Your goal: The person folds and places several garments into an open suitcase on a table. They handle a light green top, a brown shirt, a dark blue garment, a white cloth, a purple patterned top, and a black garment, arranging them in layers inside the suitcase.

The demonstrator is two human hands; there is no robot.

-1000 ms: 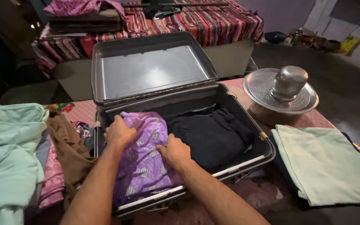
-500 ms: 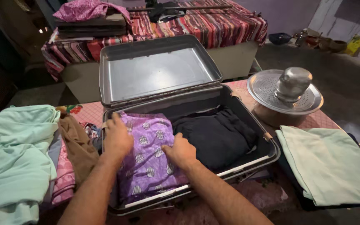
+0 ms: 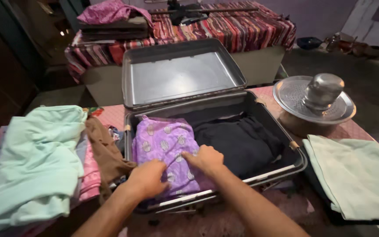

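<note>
**A:** Your grip first: your left hand [image 3: 148, 179] lies palm down on the near end of the purple cloth [image 3: 165, 151], fingers loosely spread, clasping nothing. Your right hand [image 3: 207, 160] presses on the same cloth just beside it, fingers curled at the cloth's right edge; whether they pinch a fold, you cannot tell from here.

**B:** And where is that cloth?

**A:** It is in the left half of the open suitcase [image 3: 294, 169], folded flat, purple with pale round marks. Your two hands are near each other at its near end, close to the suitcase's front rim.

**B:** What's beside it?

**A:** A dark garment [image 3: 242, 140] fills the right half of the suitcase, touching the purple cloth along the middle. To your left on the worktop [image 3: 110, 116] you have a heap: a mint green cloth [image 3: 36, 162] on top, a pink cloth [image 3: 91, 175] under it, and a brown cloth [image 3: 106, 153] draped against the suitcase's left wall. To your right a pale green folded cloth [image 3: 360, 175] lies just beside the suitcase.

**B:** Further back?

**A:** The suitcase lid [image 3: 180, 74] stands open, tilted away from you, its grey inside bare. Right of it sits a metal pot [image 3: 314, 98] with a perforated lid and a rounded vessel on top. Beyond is a bed [image 3: 237, 28] with a striped cover, with a pink cloth bundle [image 3: 106, 11] on its left end.
</note>
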